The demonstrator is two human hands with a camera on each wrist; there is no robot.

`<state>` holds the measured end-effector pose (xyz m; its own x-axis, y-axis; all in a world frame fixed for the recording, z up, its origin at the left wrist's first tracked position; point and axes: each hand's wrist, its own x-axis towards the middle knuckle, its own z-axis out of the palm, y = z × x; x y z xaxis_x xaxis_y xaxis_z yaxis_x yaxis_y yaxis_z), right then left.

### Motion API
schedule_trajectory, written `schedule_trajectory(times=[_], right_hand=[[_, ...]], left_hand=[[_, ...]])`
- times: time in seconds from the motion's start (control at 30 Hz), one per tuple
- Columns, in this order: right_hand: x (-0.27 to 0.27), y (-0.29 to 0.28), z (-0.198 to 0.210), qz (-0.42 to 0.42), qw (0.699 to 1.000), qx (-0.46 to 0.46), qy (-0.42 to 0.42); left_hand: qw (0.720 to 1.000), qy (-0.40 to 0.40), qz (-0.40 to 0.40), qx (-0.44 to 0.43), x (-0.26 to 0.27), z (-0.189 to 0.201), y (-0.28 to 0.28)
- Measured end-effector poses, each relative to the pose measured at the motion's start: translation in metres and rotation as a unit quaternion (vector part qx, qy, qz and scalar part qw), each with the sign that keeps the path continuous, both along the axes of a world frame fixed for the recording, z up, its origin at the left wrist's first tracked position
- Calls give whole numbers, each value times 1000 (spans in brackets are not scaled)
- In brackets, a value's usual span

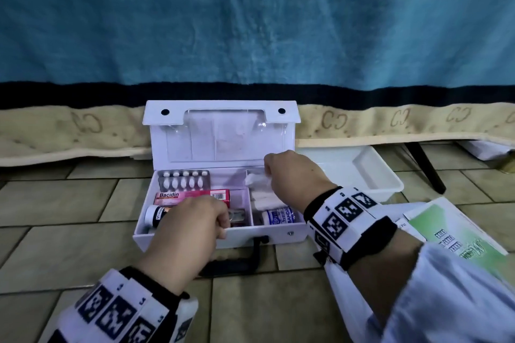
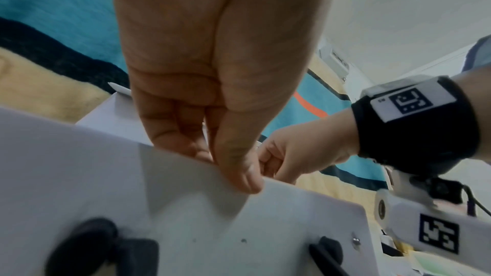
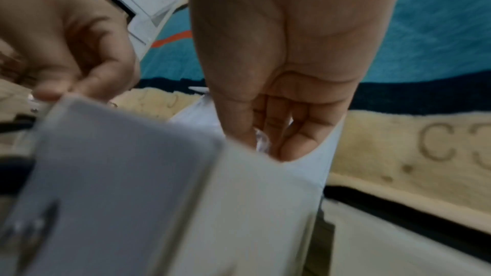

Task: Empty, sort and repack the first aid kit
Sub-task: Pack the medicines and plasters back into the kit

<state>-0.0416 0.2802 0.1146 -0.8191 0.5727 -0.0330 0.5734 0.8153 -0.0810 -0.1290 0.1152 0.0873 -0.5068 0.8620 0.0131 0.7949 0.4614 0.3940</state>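
The white first aid kit (image 1: 278, 234) stands open on the tiled floor with its lid (image 1: 220, 136) upright. My left hand (image 1: 223, 224) grips the kit's front wall (image 2: 186, 207), thumb outside and fingers inside. My right hand (image 1: 274, 175) reaches into the right compartment and pinches a clear bag of white cotton (image 1: 257, 179); the plastic shows between thumb and fingers (image 3: 261, 144). Also inside lie a blister pack (image 1: 182, 179), a pink Bacidin box (image 1: 192, 195), a black-and-white tube (image 1: 153, 216) and a bandage roll (image 1: 278, 216).
A white tray (image 1: 362, 172) sits on the floor just right of the kit. Green-and-white papers (image 1: 451, 228) lie at the right, near my right forearm. A black stand leg (image 1: 426, 167) slants behind the tray. A blue blanket hangs behind everything.
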Motion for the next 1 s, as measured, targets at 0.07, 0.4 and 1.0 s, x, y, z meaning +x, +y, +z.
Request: schedule_trajectory(times=[0.07,0.4,1.0], right_hand=[[-2,3,-6,-21,1000,-11,-14],[-10,2,3,-10,1000,22,15],[57,7,27,-31,998,-17,44]], left_hand=[[1000,-12,-3,-12,-2,2,2],[1000,-1,-19,-19,-5,6,3],[989,52,-55,-128,1,29,24]])
